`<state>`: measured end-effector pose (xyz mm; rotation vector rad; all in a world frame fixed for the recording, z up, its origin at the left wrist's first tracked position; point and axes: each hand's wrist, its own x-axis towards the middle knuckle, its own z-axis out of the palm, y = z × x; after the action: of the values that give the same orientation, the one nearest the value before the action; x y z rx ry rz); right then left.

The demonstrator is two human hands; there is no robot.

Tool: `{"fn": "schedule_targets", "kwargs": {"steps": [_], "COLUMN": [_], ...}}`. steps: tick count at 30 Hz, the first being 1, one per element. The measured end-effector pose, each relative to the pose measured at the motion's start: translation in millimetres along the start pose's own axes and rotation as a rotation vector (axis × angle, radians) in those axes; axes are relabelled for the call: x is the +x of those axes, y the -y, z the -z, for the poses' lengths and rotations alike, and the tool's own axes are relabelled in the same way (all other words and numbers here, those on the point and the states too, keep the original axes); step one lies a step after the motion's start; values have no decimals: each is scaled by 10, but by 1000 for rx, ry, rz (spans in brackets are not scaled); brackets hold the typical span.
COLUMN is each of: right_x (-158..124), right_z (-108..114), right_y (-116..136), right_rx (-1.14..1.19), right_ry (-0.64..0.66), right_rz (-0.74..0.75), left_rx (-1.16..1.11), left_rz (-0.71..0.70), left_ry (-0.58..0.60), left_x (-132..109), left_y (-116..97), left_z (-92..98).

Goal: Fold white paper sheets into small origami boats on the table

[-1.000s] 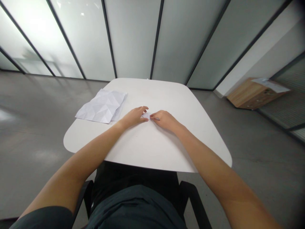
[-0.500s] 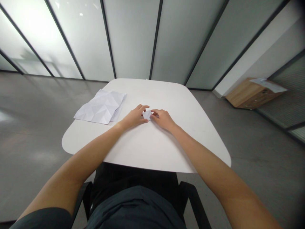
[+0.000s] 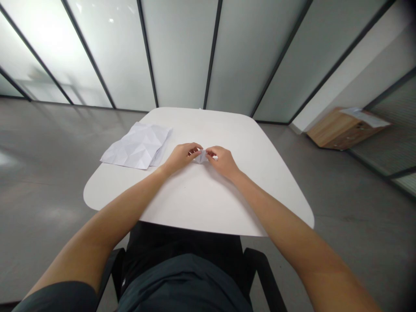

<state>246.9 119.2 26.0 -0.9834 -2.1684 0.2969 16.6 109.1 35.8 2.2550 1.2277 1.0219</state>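
A small folded piece of white paper (image 3: 201,157) is held between my two hands, just above the middle of the white table. My left hand (image 3: 183,155) pinches its left upper side between thumb and fingertips. On the other side, my right hand (image 3: 222,160) grips the right edge with thumb and bent fingers. Creases show on the paper's near face, while the fingertips cover parts of its upper edge. Left of my left hand lie creased white paper sheets (image 3: 136,145), overlapping one another.
The white table (image 3: 208,203) has rounded corners, and its near edge is close to my lap. Chair armrests (image 3: 264,277) flank me. A frosted glass partition (image 3: 178,52) stands behind the table. A wooden cabinet (image 3: 341,130) with papers on top is at the right.
My left thumb has moved up toward the fingers, closing on the small paper. The paper has tilted and now shows a creased face. My right hand stays nearly in place.
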Motion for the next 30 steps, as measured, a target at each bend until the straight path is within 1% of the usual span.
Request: {"fn": "schedule_targets", "kwargs": {"steps": [7,14,19,24,27,30], "right_x": [-2,4,2,-3,-1,-2], "right_z": [-32,14,25,37,53,65], "right_y": [-8,83,60,8,11,14], "right_rx": [34,7,43,139,172,160], "right_ry": [47,56,1,-73,-61,-44], "right_rz": [-19,-5,-23,-99,-144,-160], "left_rx": [-19,-13,-9,-35,-80,-164], "left_rz": [25,-9,-40,17,52,98], "left_ry": [-3,-34,-84,-157,-186,-190], "left_x": [-7,-3,10,34,44,49], "left_y": [-22,-8,35,111,164,203], "left_z": [-19,-15,-30,7,23,15]}}
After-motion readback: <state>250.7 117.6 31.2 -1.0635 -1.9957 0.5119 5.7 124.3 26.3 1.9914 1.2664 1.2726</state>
